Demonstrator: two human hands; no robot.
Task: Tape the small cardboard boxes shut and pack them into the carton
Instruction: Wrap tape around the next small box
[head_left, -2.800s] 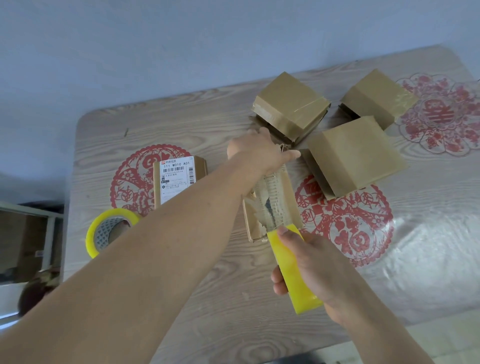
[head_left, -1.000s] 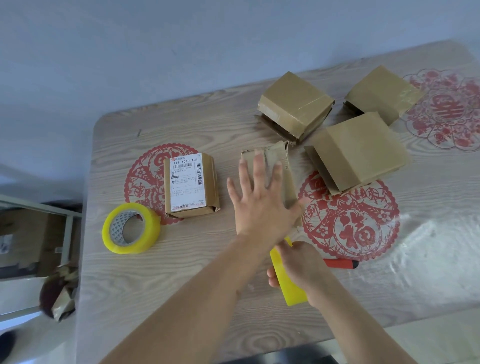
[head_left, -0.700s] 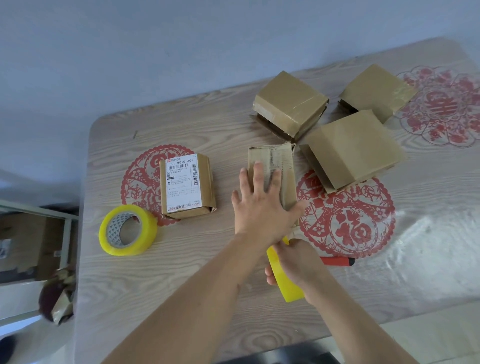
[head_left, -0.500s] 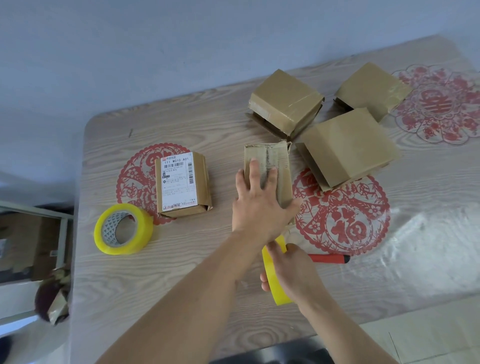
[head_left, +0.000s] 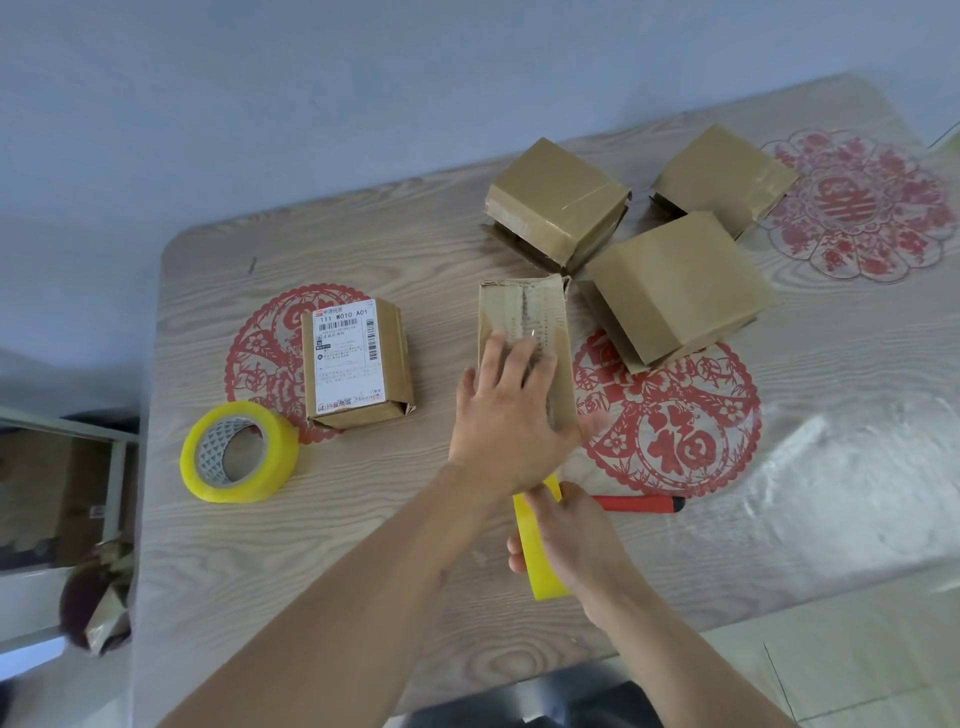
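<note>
Right hand (head_left: 566, 540): nearest to us, at the table's near edge; we see its fingers curled round a yellow tape roll (head_left: 540, 551) held on edge, thumb on the roll's upper rim.
Left hand (head_left: 511, 410): just beyond, palm down, fingers straight and slightly spread, pressing flat on the near half of the narrow box (head_left: 524, 322).
Narrow box: lies lengthwise away from us at mid-table; we see a clear strip of tape down its top over faint print too small to read. Its far end is ragged.
Red knife (head_left: 639, 503): a red-handled tool lying flat on the table just right of the right hand; we cannot tell its blade.
Spare tape roll (head_left: 239, 451): yellow, lying on its side to the left, well apart from both hands, patterned core showing.
Labelled box (head_left: 356, 364): just beyond the spare roll, on a red papercut design; its white shipping label reads "111 W010 A01" beside barcodes, with smaller print we cannot read.
Table (head_left: 363, 561): wood-grain under a clear cover; the red papercut roundel (head_left: 670, 421) right of the narrow box bears the character 福.
Large box (head_left: 680, 286): plain brown, tilted, just right of the narrow box's far end.
Taped box (head_left: 558, 200): beyond it, glossy brown tape wrapped over the top.
Far box (head_left: 724, 176): farthest right, also taped, its edge by another red roundel (head_left: 862, 208) with 囍.
</note>
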